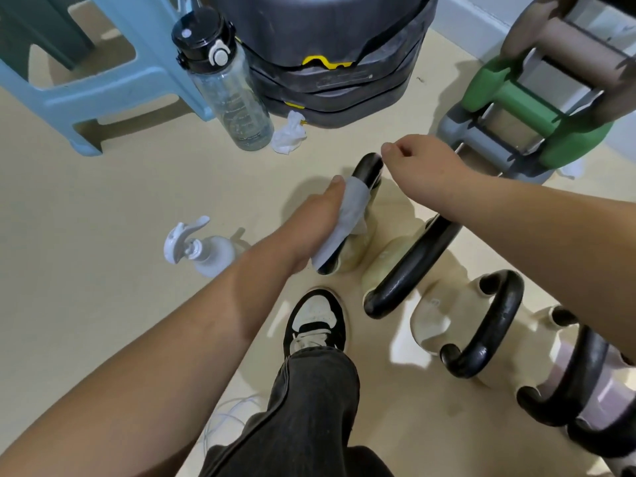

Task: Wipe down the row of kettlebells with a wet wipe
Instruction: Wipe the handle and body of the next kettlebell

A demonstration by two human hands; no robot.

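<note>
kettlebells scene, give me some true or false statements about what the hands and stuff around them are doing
The left hand grips a grey wipe round the handle of the farthest kettlebell. True.
The water bottle lies on its side. False: it stands upright beside the blue stool.
A white spray bottle sits on the floor. True.
The kettlebell handles are green. False: they are black; the dumbbell is green.

Kettlebells (pixel 413 266) stand in a row on the floor (pixel 86 218) — a spray bottle (pixel 203 251) lies left of the far one. Behind them: stool (pixel 103 80) at left, water bottle (pixel 230 84) beside it, dumbbell rack (pixel 537 115) at right.
</note>
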